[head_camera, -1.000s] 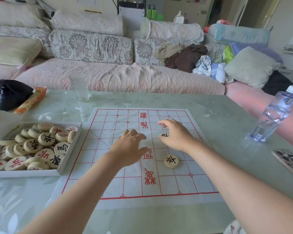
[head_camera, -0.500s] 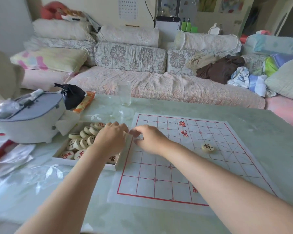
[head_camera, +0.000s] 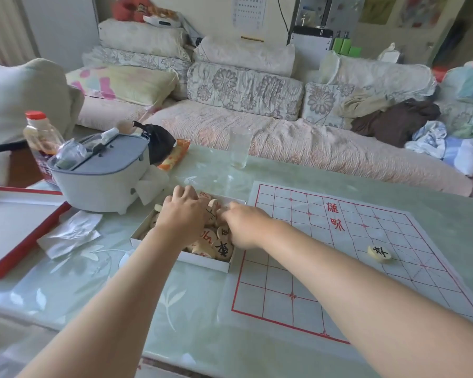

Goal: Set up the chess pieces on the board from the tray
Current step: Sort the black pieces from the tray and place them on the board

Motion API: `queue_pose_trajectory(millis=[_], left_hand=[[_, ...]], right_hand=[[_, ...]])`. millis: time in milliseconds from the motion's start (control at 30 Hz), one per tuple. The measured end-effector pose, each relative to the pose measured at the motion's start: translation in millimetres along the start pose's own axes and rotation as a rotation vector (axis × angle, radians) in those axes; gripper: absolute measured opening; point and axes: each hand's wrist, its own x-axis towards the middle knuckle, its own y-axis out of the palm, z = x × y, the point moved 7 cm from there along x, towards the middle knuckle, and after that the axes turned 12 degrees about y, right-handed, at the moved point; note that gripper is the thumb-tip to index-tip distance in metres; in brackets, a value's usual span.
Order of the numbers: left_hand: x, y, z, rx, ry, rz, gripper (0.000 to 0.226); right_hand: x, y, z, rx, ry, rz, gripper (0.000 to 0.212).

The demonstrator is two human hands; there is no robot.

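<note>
A white paper chess board (head_camera: 339, 257) with red lines lies on the pale green table. One round wooden piece (head_camera: 379, 252) with a black character rests on its right part. Left of the board sits a white tray (head_camera: 202, 261) holding several wooden pieces (head_camera: 223, 248) marked in red or black. My left hand (head_camera: 182, 216) is down in the tray over the pieces, fingers curled. My right hand (head_camera: 243, 222) reaches across the tray's right side, fingertips among the pieces. Whether either hand grips a piece is hidden.
A grey-and-white appliance (head_camera: 99, 173) stands behind the tray to the left, with a bottle (head_camera: 43, 137) and black bag (head_camera: 159, 143) near it. An empty glass (head_camera: 240, 147) stands beyond the tray. A red-edged white board (head_camera: 14, 227) and crumpled paper (head_camera: 69, 233) lie at left. A sofa runs behind.
Both hands left the board and moved left into the tray. My view swung left, bringing the appliance into sight. One piece stays on the board.
</note>
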Motion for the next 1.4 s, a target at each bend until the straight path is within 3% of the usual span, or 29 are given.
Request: queue_pose_trajectory(millis=[200, 433, 567, 733, 933, 1300, 1400], left_hand=[[9.5, 0.1, -6.2, 0.002, -0.014, 0.018, 0.033], [9.8, -13.5, -10.2, -0.146, -0.035, -0.058, 0.019], [17.7, -35.1, -27.9, -0.368, -0.065, -0.159, 0.016], [19.1, -21.9, -117.7, -0.642, 0.069, 0.073, 0.017], [23.0, 3.7, -202.2, -0.765, 0.176, 0.239, 0.023], [37.6, 28.8, -229.2, -0.691, 0.159, 0.260, 0.023], [36.3, 37.1, -229.2, -0.671, 0.146, 0.382, 0.050]], right_hand=[[-3.3, -8.3, -10.1, 0.186, -0.001, -0.051, 0.037], [-30.4, -23.8, -51.3, 0.631, 0.028, -0.137, 0.018], [-54.0, -19.2, -94.5, 0.761, 0.112, -0.172, 0.016], [-94.5, -0.2, -158.9, 0.781, 0.253, -0.170, 0.016], [-136.2, 37.1, -209.5, 0.766, 0.406, -0.072, 0.020], [-142.8, 53.5, -222.8, 0.494, 0.339, -0.034, 0.045], [-141.7, 48.9, -226.0, 0.494, 0.313, -0.048, 0.046]])
